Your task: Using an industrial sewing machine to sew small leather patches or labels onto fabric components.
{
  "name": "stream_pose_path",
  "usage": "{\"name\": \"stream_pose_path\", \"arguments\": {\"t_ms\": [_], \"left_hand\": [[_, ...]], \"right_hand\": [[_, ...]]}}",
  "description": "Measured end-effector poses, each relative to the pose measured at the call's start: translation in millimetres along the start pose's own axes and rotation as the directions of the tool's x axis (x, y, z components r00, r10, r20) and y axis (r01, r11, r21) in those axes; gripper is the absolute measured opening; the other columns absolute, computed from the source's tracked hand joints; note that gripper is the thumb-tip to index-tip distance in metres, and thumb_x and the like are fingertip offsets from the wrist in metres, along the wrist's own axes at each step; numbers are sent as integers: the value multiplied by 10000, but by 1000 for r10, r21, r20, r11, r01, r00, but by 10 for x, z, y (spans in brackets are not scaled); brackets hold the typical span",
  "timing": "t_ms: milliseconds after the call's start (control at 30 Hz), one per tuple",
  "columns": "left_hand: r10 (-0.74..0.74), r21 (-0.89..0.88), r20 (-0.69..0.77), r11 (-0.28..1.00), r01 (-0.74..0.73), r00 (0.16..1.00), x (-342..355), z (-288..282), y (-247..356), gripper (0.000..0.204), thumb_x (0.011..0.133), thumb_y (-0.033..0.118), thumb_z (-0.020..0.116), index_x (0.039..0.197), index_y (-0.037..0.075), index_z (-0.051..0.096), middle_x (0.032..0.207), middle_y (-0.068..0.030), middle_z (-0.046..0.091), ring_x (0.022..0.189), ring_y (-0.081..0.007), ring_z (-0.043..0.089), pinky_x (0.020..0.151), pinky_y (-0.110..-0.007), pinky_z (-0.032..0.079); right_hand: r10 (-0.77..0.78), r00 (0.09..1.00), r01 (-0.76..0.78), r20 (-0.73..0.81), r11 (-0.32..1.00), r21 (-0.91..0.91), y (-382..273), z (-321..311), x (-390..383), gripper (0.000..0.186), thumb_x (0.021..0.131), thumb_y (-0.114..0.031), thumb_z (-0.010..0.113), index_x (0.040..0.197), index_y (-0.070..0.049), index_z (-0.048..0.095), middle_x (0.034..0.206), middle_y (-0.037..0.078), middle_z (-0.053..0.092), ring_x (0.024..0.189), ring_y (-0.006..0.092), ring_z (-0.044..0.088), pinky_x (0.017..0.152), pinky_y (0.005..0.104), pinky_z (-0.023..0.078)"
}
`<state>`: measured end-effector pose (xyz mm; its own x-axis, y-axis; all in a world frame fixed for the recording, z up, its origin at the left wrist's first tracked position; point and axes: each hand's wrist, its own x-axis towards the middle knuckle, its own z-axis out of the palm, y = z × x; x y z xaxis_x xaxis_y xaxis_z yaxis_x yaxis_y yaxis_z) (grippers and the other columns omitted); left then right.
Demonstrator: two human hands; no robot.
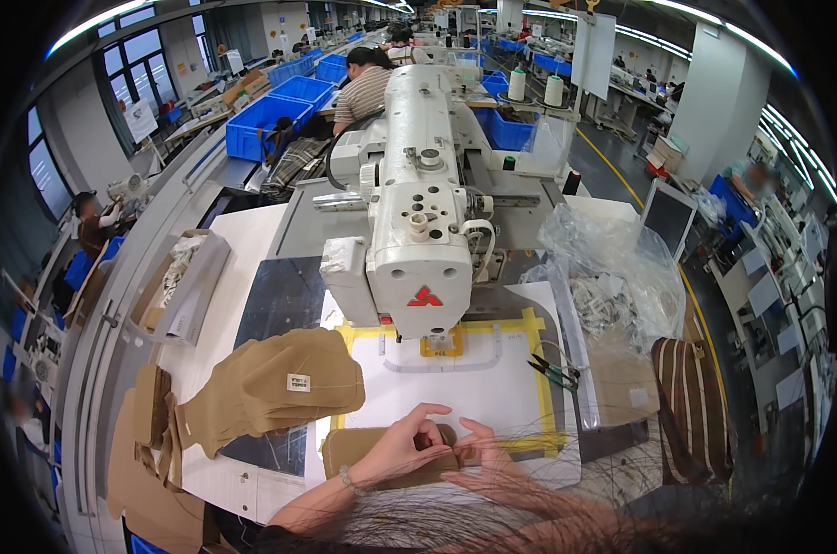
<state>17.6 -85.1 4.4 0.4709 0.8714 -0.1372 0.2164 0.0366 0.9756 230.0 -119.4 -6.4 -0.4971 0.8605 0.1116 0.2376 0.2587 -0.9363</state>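
A flat brown fabric piece with rounded corners lies at the near edge of a white sheet bordered with yellow tape. My left hand rests over this piece, its fingers curled and thumb brought in. Facing it from the right, my right hand has its thumb and fingers bent close to the left fingertips. Whatever is pinched between them is too small to see. Just beyond stands a white sewing machine, its head above the sheet. More brown fabric pieces, one with a white label, lie to the left.
Thread snips lie right of the sheet. Beyond them is a clear plastic bag near a container of small whitish parts. Brown striped fabric hangs at the right edge. A grey box stands at left; blue bins are behind.
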Motion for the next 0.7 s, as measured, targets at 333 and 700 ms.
{"name": "stream_pose_path", "arguments": {"t_ms": [333, 700], "left_hand": [[103, 480, 112, 865, -145, 988, -117, -493, 183, 1025, 683, 444, 834, 1493, 117, 298, 868, -26, 597, 921, -206, 533, 948, -355, 279], [70, 488, -27, 871, -48, 997, -841, -805, -139, 448, 766, 321, 794, 1176, 174, 689, 766, 2, 611, 772, -134, 531, 812, -299, 305]], "right_hand": [[121, 992, -120, 43, 993, -18, 83, -124, 38, 436, 900, -27, 583, 1318, -150, 551, 941, 61, 568, 791, 151, 531, 704, 267, 458], [112, 989, -95, 92, 981, -171, 79, -274, 119, 302, 917, -92, 598, 1212, -136, 649, 847, 50, 586, 740, 163, 532, 672, 305, 452]]}}
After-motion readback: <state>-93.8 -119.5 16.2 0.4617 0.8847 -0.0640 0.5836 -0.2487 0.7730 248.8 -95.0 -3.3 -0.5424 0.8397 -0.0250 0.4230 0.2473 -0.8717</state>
